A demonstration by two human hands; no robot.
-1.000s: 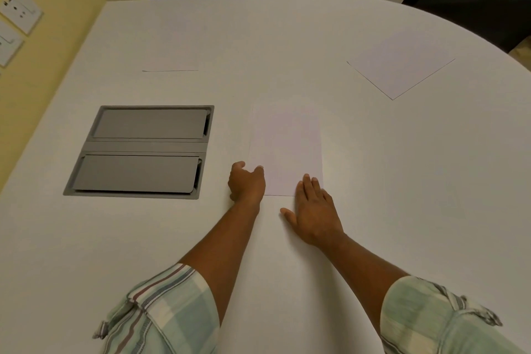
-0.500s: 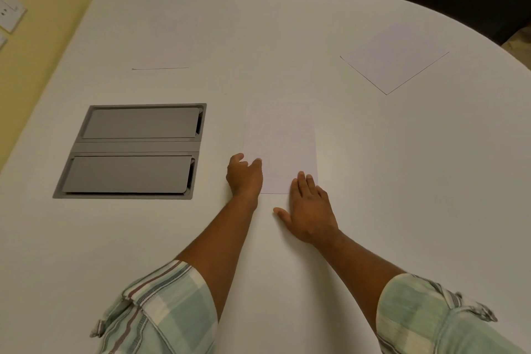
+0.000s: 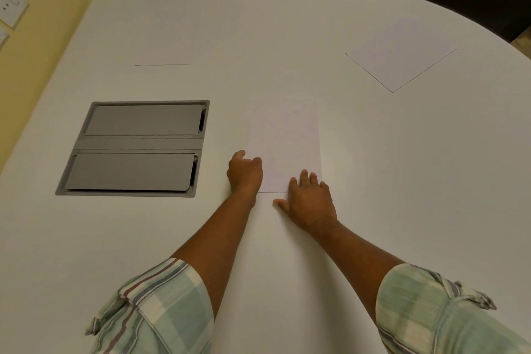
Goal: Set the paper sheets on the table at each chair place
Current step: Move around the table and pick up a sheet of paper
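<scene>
As hands (image 3: 311,202) flank it, sheet (image 3: 284,141) flat

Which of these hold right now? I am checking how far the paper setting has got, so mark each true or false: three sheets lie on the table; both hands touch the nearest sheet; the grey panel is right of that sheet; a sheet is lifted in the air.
1. Three sheets lie on the table. True: the nearest sheet, a far right sheet and a faint far left sheet.
2. Both hands touch the nearest sheet. True: the left hand and right hand rest on its near corners.
3. The grey panel is right of that sheet. False: it is left of it.
4. A sheet is lifted in the air. False: all lie flat.
</scene>
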